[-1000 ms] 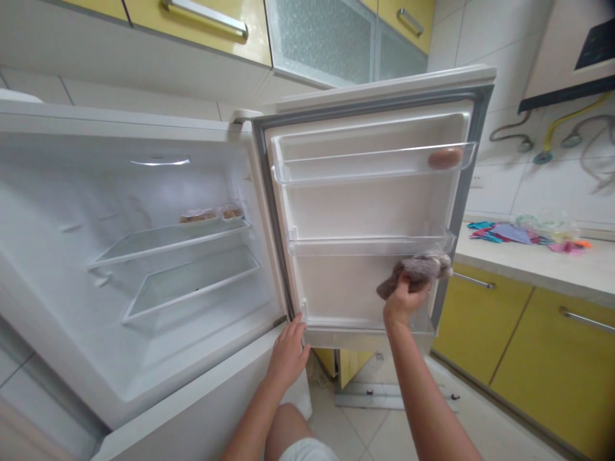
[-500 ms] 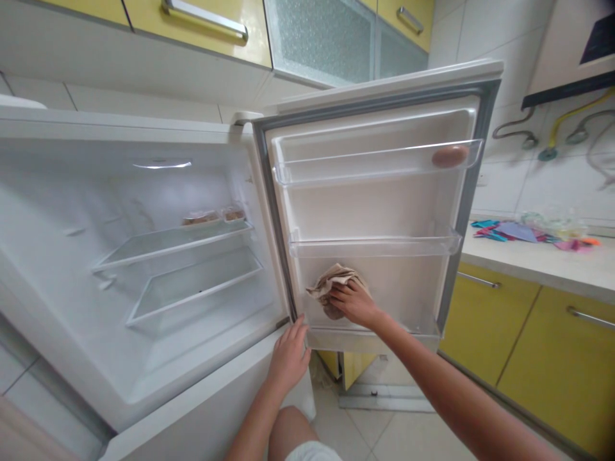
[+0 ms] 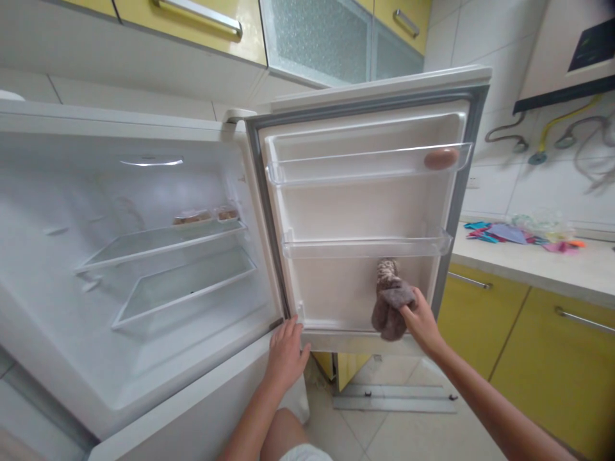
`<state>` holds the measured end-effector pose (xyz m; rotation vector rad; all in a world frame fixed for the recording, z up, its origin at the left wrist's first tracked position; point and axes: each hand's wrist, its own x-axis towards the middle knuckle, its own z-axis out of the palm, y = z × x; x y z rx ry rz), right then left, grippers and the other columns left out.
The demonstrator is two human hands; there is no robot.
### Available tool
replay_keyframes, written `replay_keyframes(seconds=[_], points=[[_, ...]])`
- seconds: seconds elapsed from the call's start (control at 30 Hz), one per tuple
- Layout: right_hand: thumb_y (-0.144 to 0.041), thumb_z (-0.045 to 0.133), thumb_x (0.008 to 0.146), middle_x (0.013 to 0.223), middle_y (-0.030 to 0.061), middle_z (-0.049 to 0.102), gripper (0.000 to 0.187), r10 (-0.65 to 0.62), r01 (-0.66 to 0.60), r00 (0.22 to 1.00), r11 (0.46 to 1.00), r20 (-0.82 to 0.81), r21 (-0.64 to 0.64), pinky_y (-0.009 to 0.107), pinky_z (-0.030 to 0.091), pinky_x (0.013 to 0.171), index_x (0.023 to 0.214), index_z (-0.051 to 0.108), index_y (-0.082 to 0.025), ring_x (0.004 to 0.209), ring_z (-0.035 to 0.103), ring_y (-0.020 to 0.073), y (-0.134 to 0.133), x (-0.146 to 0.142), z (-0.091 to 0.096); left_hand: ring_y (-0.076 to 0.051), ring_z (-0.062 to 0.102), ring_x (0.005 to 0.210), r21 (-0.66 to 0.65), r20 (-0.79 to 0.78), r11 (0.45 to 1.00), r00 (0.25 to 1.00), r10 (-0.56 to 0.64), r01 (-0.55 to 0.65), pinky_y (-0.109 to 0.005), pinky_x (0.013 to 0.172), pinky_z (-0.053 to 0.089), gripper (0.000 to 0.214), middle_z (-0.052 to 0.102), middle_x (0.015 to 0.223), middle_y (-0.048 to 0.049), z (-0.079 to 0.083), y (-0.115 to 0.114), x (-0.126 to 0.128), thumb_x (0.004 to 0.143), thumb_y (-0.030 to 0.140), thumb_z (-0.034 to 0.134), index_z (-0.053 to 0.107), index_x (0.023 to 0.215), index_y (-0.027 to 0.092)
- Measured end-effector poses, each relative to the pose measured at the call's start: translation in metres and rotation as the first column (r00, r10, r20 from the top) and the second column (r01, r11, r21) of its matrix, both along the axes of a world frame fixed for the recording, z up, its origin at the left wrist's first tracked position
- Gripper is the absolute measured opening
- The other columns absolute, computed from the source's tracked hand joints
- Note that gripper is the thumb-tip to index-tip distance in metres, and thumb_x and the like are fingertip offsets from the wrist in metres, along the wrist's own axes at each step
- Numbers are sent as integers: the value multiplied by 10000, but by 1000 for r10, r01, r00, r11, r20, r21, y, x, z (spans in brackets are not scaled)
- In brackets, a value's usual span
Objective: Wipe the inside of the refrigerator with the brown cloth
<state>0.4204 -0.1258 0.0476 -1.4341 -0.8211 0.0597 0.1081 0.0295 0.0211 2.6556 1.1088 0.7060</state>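
Observation:
My right hand grips a bunched brown cloth in front of the lower inside panel of the open fridge door. Part of the cloth, with a pale mottled pattern, sticks up toward the clear middle door shelf. My left hand rests with fingers stretched out at the hinge-side lower corner of the door, by the edge of the fridge body. A brown egg lies in the clear top door shelf.
Inside the fridge are two glass shelves, with small packed food trays on the upper one. Coloured cloths or gloves lie on the counter at right. Yellow cabinets stand below. Metal strips lie on the floor.
My right hand has moved right with the cloth, from the hinge side of the lower door panel toward its outer side. The cloth now hangs bunched. My left hand stays at the corner.

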Motion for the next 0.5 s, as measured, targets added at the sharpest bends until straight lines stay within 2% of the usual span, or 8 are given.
replay_keyframes(seconds=[0.03, 0.1, 0.17, 0.23, 0.3, 0.4, 0.47, 0.5], points=[[-401, 679, 724, 935, 36, 744, 364, 63, -44, 973, 995, -222, 92, 373, 545, 815, 1026, 662, -199, 888, 662, 238, 6, -16, 2, -333, 484, 1427, -8, 79, 1000, 997, -10, 11, -584, 1209, 356, 376, 555, 1512, -157, 2, -3, 6, 877, 239, 551, 622, 1242, 181], [-430, 701, 709, 814, 13, 736, 318, 261, -131, 787, 956, -559, 261, 370, 561, 820, 920, 673, -194, 854, 677, 234, 17, -46, 4, -311, 544, 1373, -70, 290, 995, 955, -54, 78, -561, 1194, 389, 385, 620, 1433, -163, 11, -10, 19, 884, 252, 542, 627, 1251, 172], [-416, 725, 690, 722, 5, 728, 267, 436, -214, 566, 897, -699, 386, 385, 579, 823, 837, 684, -197, 819, 695, 243, 25, -68, 7, -278, 629, 1265, -183, 509, 968, 859, -55, 170, -511, 1130, 472, 364, 691, 1322, -144, 27, -20, 33, 901, 282, 521, 642, 1229, 181], [-387, 737, 687, 709, 6, 743, 227, 535, -252, 442, 845, -720, 472, 410, 592, 847, 818, 702, -206, 832, 718, 261, 28, -81, 10, -268, 664, 1200, -258, 652, 946, 758, 19, 197, -483, 1069, 521, 349, 717, 1258, -127, 47, -28, 41, 903, 285, 508, 654, 1205, 191], [-359, 739, 677, 741, 6, 769, 206, 577, -232, 391, 816, -717, 530, 440, 596, 883, 827, 719, -218, 867, 734, 277, 28, -88, 15, -268, 615, 1274, -202, 708, 969, 704, 47, 139, -484, 1124, 474, 353, 681, 1318, -119, 69, -35, 43, 863, 224, 527, 663, 1188, 203], [-357, 757, 659, 769, 4, 787, 201, 611, -205, 370, 788, -700, 580, 479, 583, 950, 817, 732, -234, 943, 742, 298, 24, -94, 29, -266, 512, 1391, -43, 702, 997, 712, -20, 70, -492, 1233, 342, 373, 607, 1421, -109, 98, -46, 39, 823, 161, 553, 675, 1170, 222], [-394, 766, 671, 784, 14, 795, 207, 653, -256, 362, 756, -666, 602, 503, 559, 1006, 805, 741, -238, 1015, 734, 316, 20, -102, 41, -264, 476, 1430, -39, 682, 988, 726, -81, 147, -491, 1258, 298, 356, 576, 1467, -104, 109, -55, 40, 869, 216, 563, 667, 1209, 236], [-423, 761, 692, 820, 23, 803, 222, 679, -304, 355, 734, -642, 608, 514, 539, 1042, 817, 749, -239, 1062, 724, 322, 17, -108, 46, -262, 452, 1456, -84, 685, 971, 721, -106, 222, -487, 1268, 282, 380, 551, 1504, -101, 112, -61, 42, 898, 267, 569, 641, 1270, 245]])
